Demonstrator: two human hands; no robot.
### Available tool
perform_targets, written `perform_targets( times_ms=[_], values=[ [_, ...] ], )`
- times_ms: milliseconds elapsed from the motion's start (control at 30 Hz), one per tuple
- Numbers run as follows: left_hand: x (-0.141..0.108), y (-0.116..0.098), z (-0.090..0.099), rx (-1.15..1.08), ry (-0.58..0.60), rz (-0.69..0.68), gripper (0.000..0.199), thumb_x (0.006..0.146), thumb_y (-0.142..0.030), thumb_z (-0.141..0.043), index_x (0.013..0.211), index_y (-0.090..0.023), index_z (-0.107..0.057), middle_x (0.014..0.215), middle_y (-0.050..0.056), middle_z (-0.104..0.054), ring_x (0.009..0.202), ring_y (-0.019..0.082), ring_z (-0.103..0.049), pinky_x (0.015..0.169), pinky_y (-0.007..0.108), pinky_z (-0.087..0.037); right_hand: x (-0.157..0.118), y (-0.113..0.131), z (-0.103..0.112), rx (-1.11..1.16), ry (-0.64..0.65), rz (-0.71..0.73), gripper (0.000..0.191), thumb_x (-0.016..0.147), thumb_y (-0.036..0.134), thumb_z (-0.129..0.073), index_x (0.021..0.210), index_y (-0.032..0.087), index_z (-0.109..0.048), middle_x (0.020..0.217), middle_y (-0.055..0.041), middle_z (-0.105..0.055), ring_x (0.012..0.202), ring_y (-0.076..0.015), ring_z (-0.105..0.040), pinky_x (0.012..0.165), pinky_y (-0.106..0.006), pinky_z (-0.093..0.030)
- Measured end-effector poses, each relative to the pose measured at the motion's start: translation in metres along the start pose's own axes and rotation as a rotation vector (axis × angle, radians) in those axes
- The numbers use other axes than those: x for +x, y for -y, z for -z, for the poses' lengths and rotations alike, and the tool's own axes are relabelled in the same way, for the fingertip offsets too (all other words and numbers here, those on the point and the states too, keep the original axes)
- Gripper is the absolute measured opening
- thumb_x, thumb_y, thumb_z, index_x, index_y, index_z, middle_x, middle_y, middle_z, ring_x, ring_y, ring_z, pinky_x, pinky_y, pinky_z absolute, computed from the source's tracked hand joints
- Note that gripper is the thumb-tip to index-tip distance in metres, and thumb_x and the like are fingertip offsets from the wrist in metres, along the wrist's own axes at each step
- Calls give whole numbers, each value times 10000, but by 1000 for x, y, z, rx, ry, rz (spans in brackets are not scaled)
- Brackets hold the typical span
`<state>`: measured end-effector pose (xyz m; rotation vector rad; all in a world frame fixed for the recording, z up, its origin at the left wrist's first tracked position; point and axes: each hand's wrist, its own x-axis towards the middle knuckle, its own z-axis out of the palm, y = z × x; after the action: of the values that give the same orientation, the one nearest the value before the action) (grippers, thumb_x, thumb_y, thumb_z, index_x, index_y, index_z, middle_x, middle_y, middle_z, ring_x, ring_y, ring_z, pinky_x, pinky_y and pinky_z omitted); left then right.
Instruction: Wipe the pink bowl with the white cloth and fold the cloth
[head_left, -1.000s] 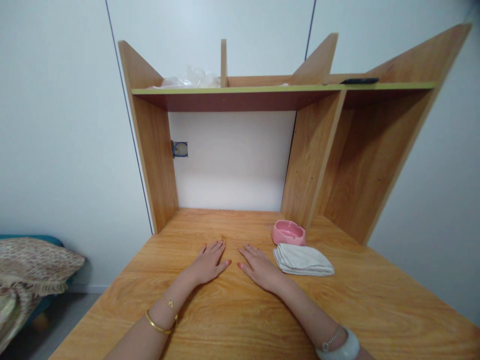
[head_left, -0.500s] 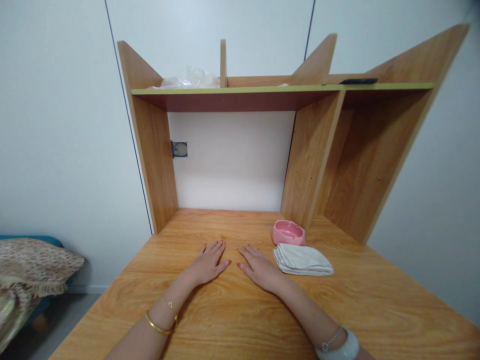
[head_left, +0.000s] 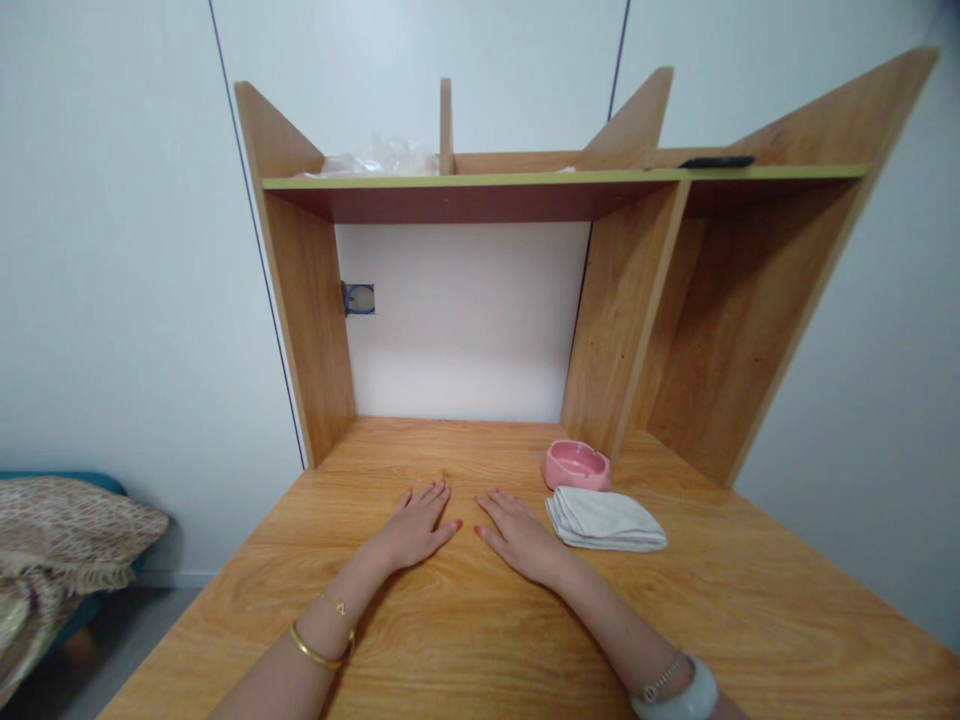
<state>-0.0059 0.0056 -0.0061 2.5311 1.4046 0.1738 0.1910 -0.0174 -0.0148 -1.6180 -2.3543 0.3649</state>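
Note:
Palm down on the wooden desk (head_left: 465,640) lies my left hand (head_left: 417,527), fingers stretched out and holding nothing. My right hand (head_left: 517,535) rests flat a short way to its right, also with nothing in it, the thumbs pointing toward each other. Just right of my right hand is a folded white cloth (head_left: 606,520), apart from the fingers. Behind the cloth stands a pink ashtray (head_left: 576,466) with notches in its rim, close to the shelf's upright panel.
A wooden shelf unit (head_left: 480,182) rises from the desk's back. On it are a clear plastic bag (head_left: 386,157) and a flat black object (head_left: 717,162). An open wall box (head_left: 361,299) shows wires. A patterned cover (head_left: 67,535) lies on furniture at left.

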Motion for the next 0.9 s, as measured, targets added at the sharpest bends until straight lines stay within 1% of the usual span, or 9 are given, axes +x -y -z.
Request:
perform_targets(
  times_ms=[167,367,467,600,667,767,833,900],
  values=[
    [0,1,-1,-1,-16,-9,694,839,-568,-156,1369,-120,-178,1425,101,-164,1319,195,-113,1057,392,-90,0,0,0,-5,-1,-7,563,852,457,-286,1316,141,-339,1405,-113,-263,1298,-219,-197,1038,-373,-173],
    [-1,1,0,-2,-4,-3,697,838,-567,-160,1366,-113,-185,1427,97,-149,1320,193,-106,1057,396,-87,1,1,1,-4,7,-2,566,853,449,-293,1314,124,-340,1402,-129,-263,1297,-227,-197,1041,-380,-167],
    [0,1,0,-3,-7,-4,692,839,-564,-165,1366,-115,-186,1428,96,-146,1321,191,-103,1057,397,-82,1,0,1,-2,-2,1,564,852,447,-301,1306,117,-353,1399,-136,-269,1295,-232,-204,1041,-383,-171],
    [0,1,0,-6,-7,-7,696,837,-567,-165,1365,-113,-190,1427,99,-151,1320,192,-106,1058,399,-80,0,-1,-1,-8,-35,6,536,848,435,-325,1290,137,-380,1384,-124,-307,1284,-226,-233,1034,-382,-191],
    [1,1,-1,-7,-5,-3,698,837,-569,-164,1365,-113,-193,1427,99,-152,1320,193,-106,1057,399,-82,-1,-1,-2,-5,-68,25,516,844,418,-345,1273,138,-403,1358,-127,-353,1268,-225,-269,1024,-384,-215],
    [1,1,0,-11,-4,-1,705,834,-574,-166,1366,-112,-189,1427,99,-149,1320,195,-105,1057,400,-86,1,1,1,0,-156,76,449,836,351,-386,1223,133,-455,1269,-126,-466,1199,-214,-375,987,-354,-279],
    [1,1,0,-15,-4,0,707,833,-579,-162,1367,-118,-184,1427,97,-150,1321,196,-103,1057,402,-87,3,4,6,-23,-257,80,385,836,281,-382,1175,135,-492,1178,-114,-538,1121,-201,-449,941,-324,-326],
    [1,1,-1,-17,-3,3,710,830,-586,-157,1369,-124,-178,1427,96,-151,1321,196,-99,1057,404,-84,4,6,14,-72,-391,37,346,838,221,-357,1135,142,-516,1092,-104,-581,1045,-196,-493,891,-312,-355]
  ],
)
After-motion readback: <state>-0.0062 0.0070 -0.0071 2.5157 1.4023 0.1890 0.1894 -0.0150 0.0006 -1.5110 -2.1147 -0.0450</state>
